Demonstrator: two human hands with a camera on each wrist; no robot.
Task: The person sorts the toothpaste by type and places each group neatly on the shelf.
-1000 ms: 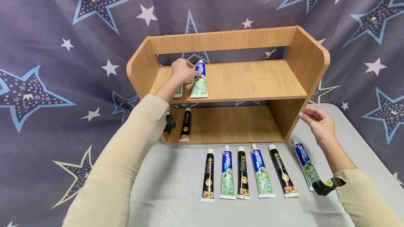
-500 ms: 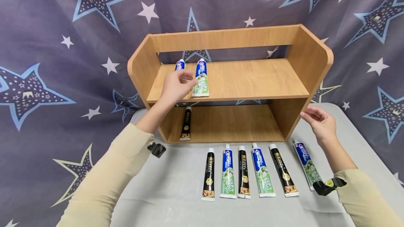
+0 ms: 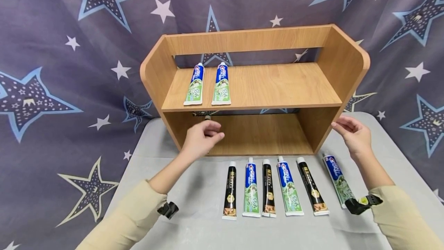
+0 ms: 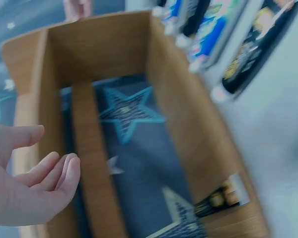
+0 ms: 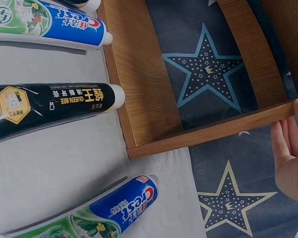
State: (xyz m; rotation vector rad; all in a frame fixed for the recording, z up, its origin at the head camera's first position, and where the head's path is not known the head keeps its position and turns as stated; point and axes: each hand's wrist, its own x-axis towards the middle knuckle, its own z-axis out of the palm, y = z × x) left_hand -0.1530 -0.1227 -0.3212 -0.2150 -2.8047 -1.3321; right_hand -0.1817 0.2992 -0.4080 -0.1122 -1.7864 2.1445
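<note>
My left hand point(image 3: 201, 140) holds nothing, its fingers loosely bent, in front of the lower level of a wooden shelf point(image 3: 277, 88). It covers most of a black toothpaste tube point(image 4: 221, 198) lying at that level's left end. On the upper level lie two blue-and-green Crest toothpaste tubes, a left one point(image 3: 195, 85) and a right one point(image 3: 221, 85), caps to the back. At the shelf's right side panel, my right hand point(image 3: 355, 136) grips the front edge, thumb and fingers point(image 5: 283, 139) on either side of the board.
In front of the shelf, a row of toothpaste tubes lies on the grey-white tabletop point(image 3: 194, 223), black Queen Bee point(image 3: 230, 192) and blue-green Crest point(image 3: 251, 190) alternating. The rightmost Crest tube point(image 3: 338, 180) lies beside my right forearm. A star-patterned curtain point(image 3: 86, 49) hangs behind.
My left hand has come away from the right Crest tube on the upper level and moved down before the lower level. Both upper tubes are now fully seen. My right hand stays put.
</note>
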